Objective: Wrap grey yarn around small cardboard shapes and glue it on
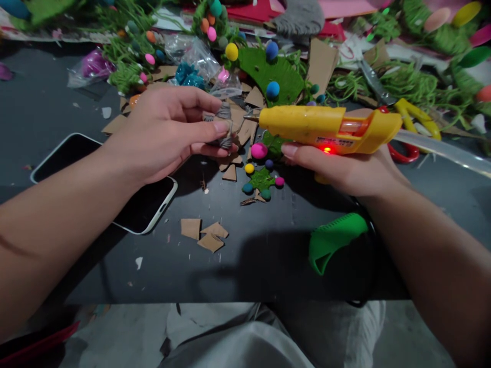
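Between the fingertips of my left hand (pixel 172 125) is a small cardboard piece wrapped in grey yarn (pixel 225 128). My right hand (pixel 345 166) is closed round a yellow hot glue gun (pixel 303 125), whose red light is lit. A clear glue stick (pixel 445 148) sticks out of its back end. The gun's metal nozzle points left, close beside the yarn-wrapped piece; whether they touch I cannot tell. Just below lies a green star (pixel 262 179) with coloured balls on its points, near a pink ball (pixel 259 150).
A phone (pixel 148 209) lies under my left forearm. Cardboard scraps (pixel 191 228) and a green folded piece (pixel 337 237) lie nearer the table edge. Red-and-yellow scissors (pixel 416 117), green yarn (pixel 406 87), plastic bags (pixel 192 53) and a green ball-trimmed shape (pixel 264 71) crowd the back.
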{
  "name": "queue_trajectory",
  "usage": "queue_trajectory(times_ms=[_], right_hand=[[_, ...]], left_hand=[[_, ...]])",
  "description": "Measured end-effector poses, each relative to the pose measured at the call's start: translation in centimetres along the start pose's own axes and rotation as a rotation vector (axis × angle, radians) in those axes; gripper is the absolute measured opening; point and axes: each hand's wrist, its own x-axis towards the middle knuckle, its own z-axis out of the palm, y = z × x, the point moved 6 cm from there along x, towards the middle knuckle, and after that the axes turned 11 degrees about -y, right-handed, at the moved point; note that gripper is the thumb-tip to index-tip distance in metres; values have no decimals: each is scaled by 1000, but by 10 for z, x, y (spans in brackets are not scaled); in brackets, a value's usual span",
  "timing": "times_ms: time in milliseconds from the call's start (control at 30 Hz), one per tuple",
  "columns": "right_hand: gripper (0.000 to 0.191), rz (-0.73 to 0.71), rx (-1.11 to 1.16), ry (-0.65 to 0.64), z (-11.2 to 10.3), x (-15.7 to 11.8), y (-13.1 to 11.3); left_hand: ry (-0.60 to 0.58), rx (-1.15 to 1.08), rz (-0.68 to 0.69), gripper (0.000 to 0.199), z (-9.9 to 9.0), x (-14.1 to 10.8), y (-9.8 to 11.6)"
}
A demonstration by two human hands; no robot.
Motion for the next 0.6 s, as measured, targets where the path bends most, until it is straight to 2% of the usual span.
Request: queue_trajectory(times_ms=[467,600], right_hand=[[31,15,-21,-10,0,1,2],[30,4,-33,-8,0,0,0]], left_hand=[[43,-13,-4,20,1,0,1],[16,19,4,20,1,-1,1]])
